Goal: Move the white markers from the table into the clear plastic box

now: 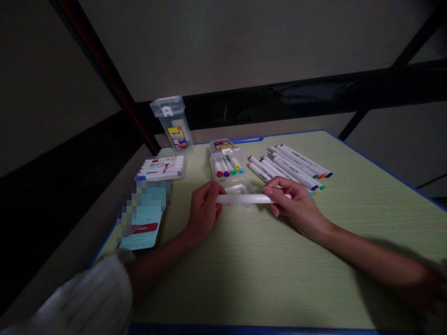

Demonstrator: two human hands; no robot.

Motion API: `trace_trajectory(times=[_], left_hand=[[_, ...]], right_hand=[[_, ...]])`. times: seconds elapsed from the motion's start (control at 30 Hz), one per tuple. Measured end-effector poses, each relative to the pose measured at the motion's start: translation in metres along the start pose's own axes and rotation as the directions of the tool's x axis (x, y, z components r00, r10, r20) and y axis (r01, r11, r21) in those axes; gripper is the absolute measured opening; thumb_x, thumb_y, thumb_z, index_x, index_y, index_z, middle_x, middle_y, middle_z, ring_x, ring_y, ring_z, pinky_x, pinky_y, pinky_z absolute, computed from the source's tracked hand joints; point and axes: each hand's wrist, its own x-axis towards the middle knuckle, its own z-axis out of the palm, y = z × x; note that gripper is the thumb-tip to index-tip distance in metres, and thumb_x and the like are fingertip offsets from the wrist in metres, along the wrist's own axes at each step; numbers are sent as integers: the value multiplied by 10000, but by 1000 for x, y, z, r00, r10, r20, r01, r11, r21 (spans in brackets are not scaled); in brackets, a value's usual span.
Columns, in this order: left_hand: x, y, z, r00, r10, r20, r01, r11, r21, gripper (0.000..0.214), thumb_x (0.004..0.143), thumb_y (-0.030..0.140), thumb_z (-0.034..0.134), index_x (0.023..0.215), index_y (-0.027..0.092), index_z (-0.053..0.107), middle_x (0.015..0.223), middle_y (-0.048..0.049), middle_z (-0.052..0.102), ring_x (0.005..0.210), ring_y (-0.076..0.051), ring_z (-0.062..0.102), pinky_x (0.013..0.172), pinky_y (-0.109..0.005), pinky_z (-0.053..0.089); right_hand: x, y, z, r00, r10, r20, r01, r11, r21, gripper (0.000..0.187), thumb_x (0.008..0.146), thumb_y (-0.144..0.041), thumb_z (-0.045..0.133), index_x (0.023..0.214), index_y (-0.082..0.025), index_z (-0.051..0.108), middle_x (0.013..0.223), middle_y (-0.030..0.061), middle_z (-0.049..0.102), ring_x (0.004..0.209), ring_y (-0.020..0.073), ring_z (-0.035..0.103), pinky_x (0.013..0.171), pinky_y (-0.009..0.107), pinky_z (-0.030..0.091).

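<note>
A white marker is held level between my two hands above the table. My left hand pinches its left end. Closed round its right end, my right hand has a bit of magenta showing at the fingers. Just behind the marker is a clear plastic lid or tray, partly hidden by it. Farther back, a clear case lies with several markers in it, their ends red, purple, green, yellow and blue. Several loose white markers lie in a slanted group beyond my right hand.
A tall clear container with a yellow label stands at the back left. In front of it lies a flat clear box of white pens. A phone with a lit screen rests near the left edge of the pale table.
</note>
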Motion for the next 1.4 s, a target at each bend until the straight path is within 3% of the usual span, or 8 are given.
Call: trace_trajectory(times=[0.27, 0.53, 1.4], left_hand=[[0, 2, 0, 1000, -12, 6, 12, 1000, 16, 329, 771, 408, 485, 560, 155, 486, 374, 100, 329, 264, -25, 311, 265, -145, 224], [0, 1, 0, 1000, -11, 24, 11, 1000, 18, 312, 771, 391, 467, 569, 154, 488, 366, 101, 332, 259, -25, 304, 265, -144, 215], [1, 0, -1, 999, 7, 31, -8, 999, 34, 317, 772, 383, 484, 553, 154, 501, 349, 98, 324, 263, -32, 310, 269, -151, 221]], right_hand=[[1, 2, -1, 999, -28, -40, 30, 998, 52, 208, 674, -313, 685, 656, -172, 533, 405, -73, 467, 366, 52, 338, 373, 197, 191], [0, 1, -1, 999, 18, 27, -18, 1000, 9, 238, 750, -358, 587, 618, -167, 535, 375, -67, 438, 348, 54, 283, 359, 211, 157], [1, 3, -4, 995, 16, 98, -16, 1000, 1, 196, 759, -330, 551, 648, -169, 539, 395, -59, 462, 373, 66, 298, 376, 225, 164]])
